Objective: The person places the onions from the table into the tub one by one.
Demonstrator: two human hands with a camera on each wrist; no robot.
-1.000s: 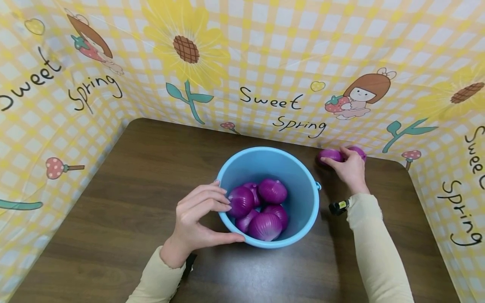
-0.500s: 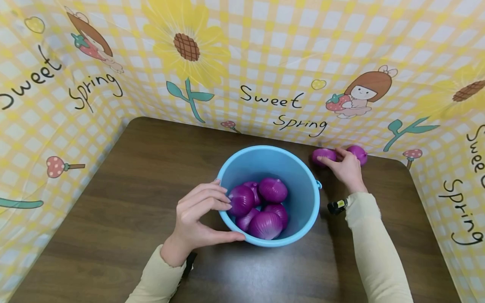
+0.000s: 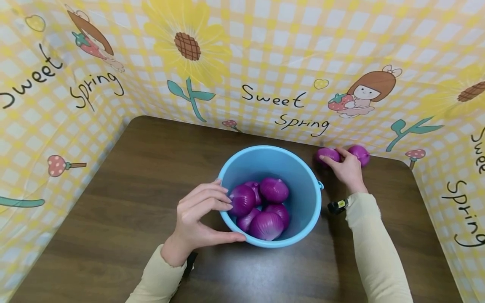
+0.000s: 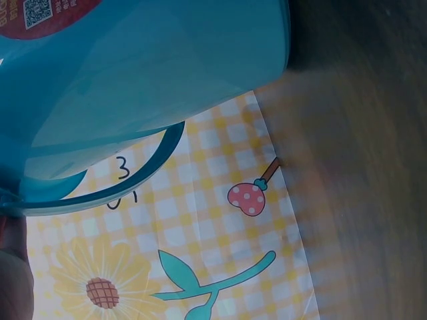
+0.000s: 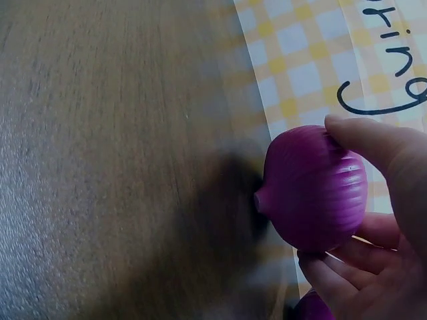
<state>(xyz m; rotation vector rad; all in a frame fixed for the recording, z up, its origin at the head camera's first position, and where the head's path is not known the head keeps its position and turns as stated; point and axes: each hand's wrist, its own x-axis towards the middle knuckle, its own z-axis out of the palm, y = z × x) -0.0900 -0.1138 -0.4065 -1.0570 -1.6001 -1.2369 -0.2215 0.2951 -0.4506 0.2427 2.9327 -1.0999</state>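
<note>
In the head view a light blue bucket (image 3: 305,181) stands mid-table with several purple onions (image 3: 266,226) inside. My left hand (image 3: 198,214) holds the bucket's rim at its left side, the thumb along the near edge and the fingers over the left edge. At the back right, my right hand (image 3: 346,168) grips a purple onion (image 5: 313,190) between thumb and fingers. That onion's pointed tip faces away from the palm in the right wrist view. Another onion (image 3: 359,155) lies just right of the right hand.
A brown wooden table (image 3: 113,189) carries everything. Yellow checked cloth (image 3: 273,54) rises behind it and along both sides, close behind the two right-hand onions. The bucket's handle (image 4: 150,170) hangs down its side in the left wrist view.
My right hand has shifted slightly left, exposing more of the far-right onion. The gripped onion moved a little left, then slightly back right. The left hand and bucket stay in place.
</note>
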